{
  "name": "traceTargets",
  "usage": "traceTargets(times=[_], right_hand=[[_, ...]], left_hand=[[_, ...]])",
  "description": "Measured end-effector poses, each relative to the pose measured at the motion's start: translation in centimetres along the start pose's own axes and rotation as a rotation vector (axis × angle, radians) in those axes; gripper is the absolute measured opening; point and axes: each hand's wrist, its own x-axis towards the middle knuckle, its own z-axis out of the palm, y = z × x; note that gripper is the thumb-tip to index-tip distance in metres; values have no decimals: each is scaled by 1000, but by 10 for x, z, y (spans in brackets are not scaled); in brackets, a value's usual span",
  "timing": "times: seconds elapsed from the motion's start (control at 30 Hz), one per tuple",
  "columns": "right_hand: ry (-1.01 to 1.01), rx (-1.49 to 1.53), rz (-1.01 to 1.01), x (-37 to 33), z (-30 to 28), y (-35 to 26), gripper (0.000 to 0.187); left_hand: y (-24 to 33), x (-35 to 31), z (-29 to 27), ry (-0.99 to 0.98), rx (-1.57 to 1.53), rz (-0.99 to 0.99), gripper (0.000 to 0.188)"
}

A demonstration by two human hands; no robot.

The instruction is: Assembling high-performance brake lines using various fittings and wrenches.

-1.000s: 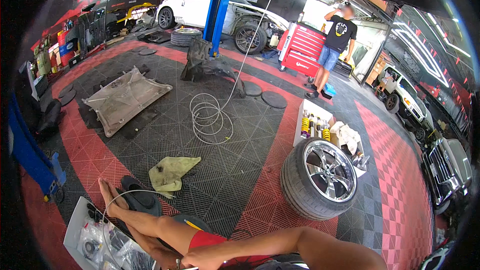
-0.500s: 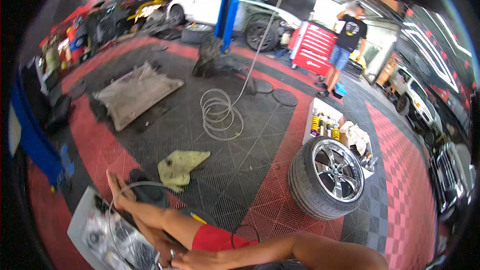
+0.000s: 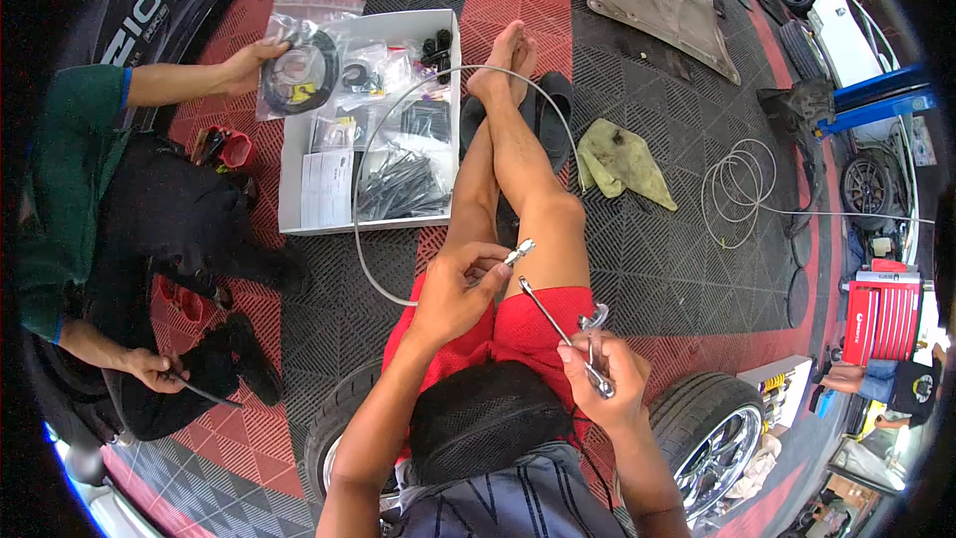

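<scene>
- While L hand is closed on small metal fitting, R hand grips wrench + another metal pc, type unclear
- Fitting & wrench both R of white box, toward its near side, just apart
- Grey hose arcs over box's R side, down nr L hand; can't tell if joined to fitting
- Co-worker's hand holds bagged black coil at box's far-L corner; co-worker's other hand, nearer & L of box, holds thin tube
- Yellowish rag R of box
</scene>
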Motion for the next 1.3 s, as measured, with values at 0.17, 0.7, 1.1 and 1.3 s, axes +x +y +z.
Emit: traceTargets(times=[0.17,0.7,1.1,1.3], right_hand=[[20,53,74,3,3,2,23],[-34,-97,-26,41,-6,-21,15],[12,-118,-119,45,-4,-30,21],[87,-73,-217,48,-11,-41,20]], left_hand=[[6,-1,-2,3,-23,48,18],[4,0,-5,55,102,184,19],[-5,-1,6,31,45,211,15],[0,4,2,93,99,191,15]])
